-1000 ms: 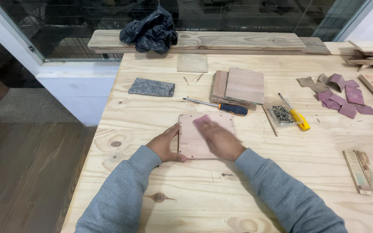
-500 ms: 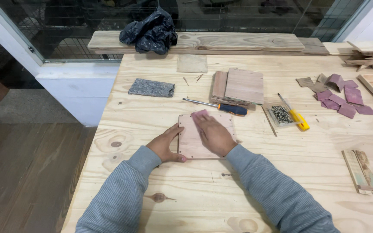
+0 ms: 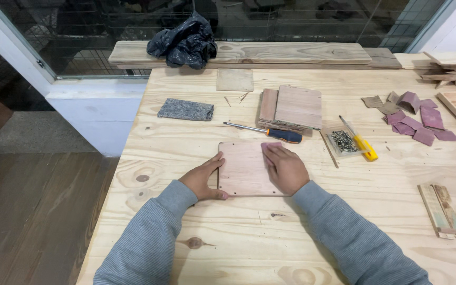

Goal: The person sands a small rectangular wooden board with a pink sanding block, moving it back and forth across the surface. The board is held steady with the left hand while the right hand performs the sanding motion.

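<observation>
A square, pale wooden panel [image 3: 244, 169] with small nails along its edges lies flat on the pine workbench [image 3: 302, 232]. My left hand [image 3: 202, 178] braces the panel's left edge, thumb under the near corner. My right hand [image 3: 286, 168] presses a small reddish piece of sandpaper [image 3: 268, 147] flat on the panel's right side; only the paper's far tip shows past my fingers.
Behind the panel lie a screwdriver [image 3: 270, 132], stacked wooden boards [image 3: 291, 107], a clear bag of screws [image 3: 342, 141] and a yellow utility knife [image 3: 362, 141]. Loose sandpaper pieces [image 3: 415, 116] are at right, a grey block [image 3: 186, 109] at left, and a black plastic bag [image 3: 183, 39] at the back.
My right hand has slid the sandpaper from the panel's upper left-middle across to its right side. The left hand and the panel have stayed put.
</observation>
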